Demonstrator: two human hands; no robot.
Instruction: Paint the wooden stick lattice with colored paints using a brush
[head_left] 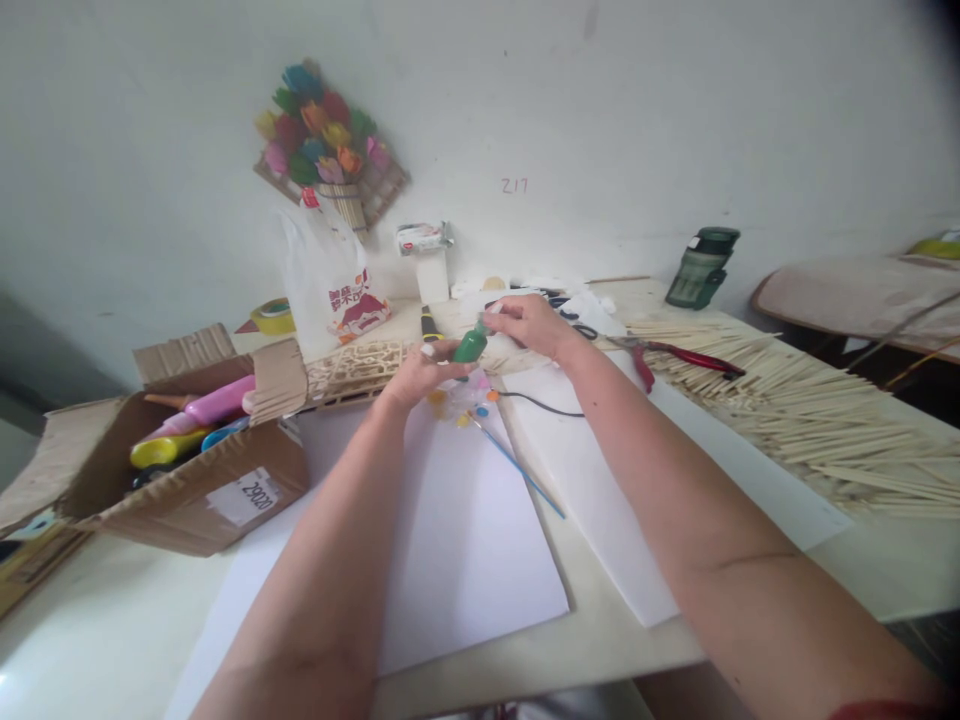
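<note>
Head view: tight at left against an open cardboard box (pixel 202 515), bottles inside. Grasping a green bottle (pixel 471 345) with the left grip (pixel 420 375), tilted near a color-dotted clear palette (pixel 456 402). Open for movement over bare white paper (pixel 457 560), down to a narrow strip at the front edge of the counter (pixel 585 640). Beside the palette, a slim brush (pixel 517 465). Pinching the bottle's top with the right grip (pixel 536 325), apparently working its cap; likely calling next for a steady bottle. Hemmed at right by red pliers (pixel 697 360) and loose sticks (pixel 825 430).
</note>
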